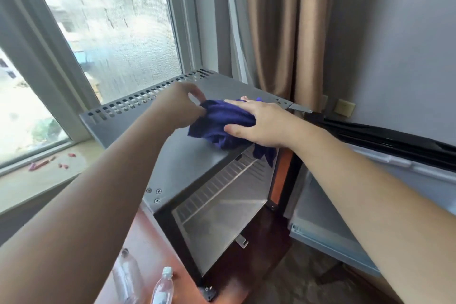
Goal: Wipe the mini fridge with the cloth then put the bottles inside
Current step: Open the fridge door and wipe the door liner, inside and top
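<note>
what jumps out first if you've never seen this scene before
The dark blue cloth on top of the grey mini fridge draws the eye first. The right hand lies flat on it and the left hand grips its left end. Below, the door stands open to the right. Two clear bottles wait on the wooden surface at the bottom left.

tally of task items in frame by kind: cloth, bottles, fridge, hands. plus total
cloth: 1
bottles: 2
mini fridge: 1
hands: 2 (left hand, right hand)
total: 6
</note>
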Available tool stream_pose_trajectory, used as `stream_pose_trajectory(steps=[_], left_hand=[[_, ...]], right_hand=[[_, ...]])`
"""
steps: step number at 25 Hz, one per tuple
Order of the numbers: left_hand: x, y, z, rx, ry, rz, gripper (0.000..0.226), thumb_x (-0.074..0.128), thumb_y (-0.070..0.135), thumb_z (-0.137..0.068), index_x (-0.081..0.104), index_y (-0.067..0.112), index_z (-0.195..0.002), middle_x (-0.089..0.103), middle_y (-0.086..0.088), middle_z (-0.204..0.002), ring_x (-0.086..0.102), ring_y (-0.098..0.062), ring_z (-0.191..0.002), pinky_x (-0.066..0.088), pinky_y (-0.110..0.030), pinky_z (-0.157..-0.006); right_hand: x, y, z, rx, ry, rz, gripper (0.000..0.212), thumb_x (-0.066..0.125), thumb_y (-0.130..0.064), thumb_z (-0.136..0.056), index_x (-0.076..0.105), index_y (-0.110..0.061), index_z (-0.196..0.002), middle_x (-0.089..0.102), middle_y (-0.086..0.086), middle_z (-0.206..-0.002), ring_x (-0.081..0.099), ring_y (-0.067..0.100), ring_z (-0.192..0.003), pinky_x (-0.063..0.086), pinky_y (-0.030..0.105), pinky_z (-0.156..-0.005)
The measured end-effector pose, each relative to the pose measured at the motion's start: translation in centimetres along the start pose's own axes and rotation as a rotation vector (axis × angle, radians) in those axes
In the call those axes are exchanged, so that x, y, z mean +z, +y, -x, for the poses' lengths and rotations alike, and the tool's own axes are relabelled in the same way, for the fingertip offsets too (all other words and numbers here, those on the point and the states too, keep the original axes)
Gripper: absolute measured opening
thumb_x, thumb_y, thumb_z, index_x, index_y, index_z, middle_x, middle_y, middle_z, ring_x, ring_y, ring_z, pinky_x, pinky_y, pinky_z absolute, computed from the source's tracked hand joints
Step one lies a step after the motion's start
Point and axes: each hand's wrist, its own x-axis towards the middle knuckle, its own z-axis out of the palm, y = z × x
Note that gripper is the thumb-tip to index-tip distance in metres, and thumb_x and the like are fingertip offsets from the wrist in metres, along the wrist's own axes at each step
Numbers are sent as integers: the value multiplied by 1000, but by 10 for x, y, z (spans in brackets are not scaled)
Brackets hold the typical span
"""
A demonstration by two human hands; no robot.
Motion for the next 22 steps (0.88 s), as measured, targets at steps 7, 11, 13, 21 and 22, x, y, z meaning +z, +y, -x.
stream_pose_trajectory(steps=[7,11,13,21,22], left_hand=[[30,23,-26,250,-266,-217,28,50,41,-101,54,15,-112,66,-2,-92,60,-20,-80,41,-31,-64],[43,32,-77,328,-330,-264,23,44,37,-105,45,15,-111,58,-4,-91,52,-24,-81,34,-33,-65],[51,38,-107,342,-349,-251,21,44,35,-105,49,15,-109,58,0,-89,54,-22,-81,35,-31,-67],[69,45,-171,263,-457,-79,33,32,15,-99,62,13,-113,66,-6,-107,58,-26,-98,47,-37,-92],[68,45,-168,278,-440,-104,35,32,18,-100,62,14,-118,65,-7,-113,58,-26,-102,45,-35,-90]], right_hand=[[22,14,-30,100,224,-36,56,50,-55,-92,41,-46,-147,38,0,-158,35,24,-145,37,43,-113],[13,32,-59,168,324,3,54,52,-48,-95,42,-36,-147,53,4,-137,48,27,-127,44,40,-102],[7,42,-77,225,334,30,54,51,-49,-96,41,-37,-147,53,4,-137,49,28,-125,45,39,-100],[8,50,-122,368,405,99,50,47,-52,-96,47,-36,-143,57,7,-131,56,34,-118,46,43,-102],[7,49,-119,371,411,113,48,47,-53,-95,49,-35,-140,58,6,-129,56,33,-117,46,42,-101]])
